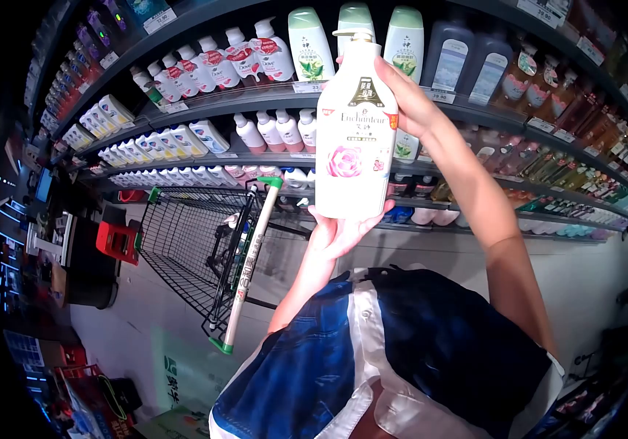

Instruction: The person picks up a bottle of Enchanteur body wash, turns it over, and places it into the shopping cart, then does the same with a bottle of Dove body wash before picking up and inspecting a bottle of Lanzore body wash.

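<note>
A large white pump bottle [352, 135], labelled Enchanteur with a pink rose, is held upright in front of me, its label facing me. Under its base, my left hand [339, 235] supports it with fingers curled around the lower edge. At the bottle's upper right shoulder, my right hand [410, 100] grips from the side, its fingers partly hidden behind. The cream pump head [354, 33] overlaps a green-capped white bottle on the shelf behind. Close to my right hand stands another green-capped bottle [404, 47].
Shelves of toiletries curve across the front, with white pump bottles [215, 67] to the left and dark bottles [448, 58] to the right. A black wire shopping cart [182, 227] with a pale handle [249, 271] stands at my left. A red basket [118, 240] lies beyond it.
</note>
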{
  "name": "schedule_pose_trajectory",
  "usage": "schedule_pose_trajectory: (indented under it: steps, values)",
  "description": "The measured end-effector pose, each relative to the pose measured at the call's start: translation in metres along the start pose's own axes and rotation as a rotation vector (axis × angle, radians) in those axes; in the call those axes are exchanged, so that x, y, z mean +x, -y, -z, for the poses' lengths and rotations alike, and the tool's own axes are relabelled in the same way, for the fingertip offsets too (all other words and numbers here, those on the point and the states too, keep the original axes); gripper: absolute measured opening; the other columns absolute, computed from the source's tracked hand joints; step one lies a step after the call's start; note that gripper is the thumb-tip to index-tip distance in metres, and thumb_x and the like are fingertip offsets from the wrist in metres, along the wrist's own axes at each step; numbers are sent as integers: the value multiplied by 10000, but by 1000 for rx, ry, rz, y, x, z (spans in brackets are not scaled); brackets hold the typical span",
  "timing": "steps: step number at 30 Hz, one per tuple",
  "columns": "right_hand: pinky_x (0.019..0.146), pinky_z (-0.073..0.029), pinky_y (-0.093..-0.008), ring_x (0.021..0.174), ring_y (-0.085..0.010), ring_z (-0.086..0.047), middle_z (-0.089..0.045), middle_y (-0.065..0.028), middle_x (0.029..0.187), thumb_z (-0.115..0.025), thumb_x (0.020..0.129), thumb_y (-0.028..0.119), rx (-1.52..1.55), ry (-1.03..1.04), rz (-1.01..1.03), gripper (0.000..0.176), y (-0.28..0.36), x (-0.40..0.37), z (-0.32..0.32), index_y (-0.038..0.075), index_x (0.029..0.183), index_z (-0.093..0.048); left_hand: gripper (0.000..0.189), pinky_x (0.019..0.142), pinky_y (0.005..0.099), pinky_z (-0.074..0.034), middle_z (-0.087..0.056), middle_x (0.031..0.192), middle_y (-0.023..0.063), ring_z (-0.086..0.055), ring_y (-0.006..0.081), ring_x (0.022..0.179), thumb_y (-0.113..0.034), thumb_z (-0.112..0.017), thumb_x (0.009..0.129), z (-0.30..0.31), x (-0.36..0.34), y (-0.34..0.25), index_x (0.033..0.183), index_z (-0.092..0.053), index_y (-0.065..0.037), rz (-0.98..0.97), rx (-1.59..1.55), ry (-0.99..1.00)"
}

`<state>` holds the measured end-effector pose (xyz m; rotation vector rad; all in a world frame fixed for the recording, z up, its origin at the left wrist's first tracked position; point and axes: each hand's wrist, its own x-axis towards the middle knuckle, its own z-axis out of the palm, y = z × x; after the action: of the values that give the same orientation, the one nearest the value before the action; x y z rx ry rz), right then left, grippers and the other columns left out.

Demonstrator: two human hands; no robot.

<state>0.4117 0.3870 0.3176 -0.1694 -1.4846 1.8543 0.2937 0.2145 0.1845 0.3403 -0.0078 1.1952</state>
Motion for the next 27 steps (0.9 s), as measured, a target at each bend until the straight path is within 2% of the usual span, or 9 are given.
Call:
schedule_pose_trajectory:
  steps: [4,7,10,14,17,20,23,26,27]
  values:
    - [974,-468,-465,1175,-376,-535,-477,-296,1305,-284,1002,470,235,36,-6,596,-15,-6,-2,29,1402,-315,1361,1086,479,-365,-164,1467,326,-266,492,1331,-537,-838,471,5,-5,3,1465,-72,-8,79,-73,7]
    - [970,-472,-459,1168,-368,-542,-482,-294,1302,-302,1003,454,258,3,-32,581,-22,-5,4,29,1399,-322,1359,1088,478,-364,-150,1471,326,-257,487,1336,-530,-842,476,13,-5,5,1462,-70,-1,105,-185,18]
    - [962,-476,-450,1152,-363,-554,-485,-297,1298,-329,1002,438,293,-26,-30,568,-28,-4,7,25,1391,-336,1286,1096,455,-351,-177,1466,325,-281,478,1330,-618,-759,546,20,-5,5,1467,-93,-17,101,-130,82]
    - [942,-490,-434,1113,-355,-584,-501,-302,1279,-372,996,413,317,-98,-29,543,-39,-4,15,15,1366,-372,1285,1101,438,-348,-183,1466,323,-293,465,1329,-665,-714,557,27,-4,6,1468,-85,-14,91,-70,78]
    - [931,-498,-437,1102,-349,-593,-515,-301,1262,-377,996,410,360,-126,-17,540,-47,-5,20,9,1358,-382,1315,1097,468,-350,-199,1462,314,-311,464,1319,-553,-824,521,21,-6,6,1458,-93,10,86,-121,-17]
    - [919,-507,-431,1092,-337,-601,-543,-288,1229,-390,991,413,340,-123,-2,538,-44,-9,14,9,1347,-397,1297,1092,469,-356,-219,1469,282,-327,456,1313,-544,-828,520,22,-9,8,1466,-111,-21,78,-206,-27]
    - [915,-510,-425,1088,-328,-605,-551,-277,1222,-398,987,425,323,-118,-4,544,-51,-8,19,12,1342,-403,1264,1119,473,-307,-204,1485,265,-293,433,1340,-672,-714,554,23,-12,10,1472,-116,-41,27,-84,-7]
    - [912,-512,-421,1083,-320,-608,-553,-269,1224,-403,984,439,308,-109,24,551,-53,-10,16,17,1337,-407,1261,1124,479,-295,-207,1492,246,-282,420,1350,-689,-706,554,28,-13,9,1473,-125,-51,60,-274,101]
    - [911,-513,-420,1081,-318,-609,-553,-266,1225,-404,983,444,302,-105,39,553,-53,-11,13,18,1336,-408,1263,1122,478,-298,-205,1493,244,-281,420,1351,-698,-700,552,26,-13,9,1475,-123,-56,41,-241,64]
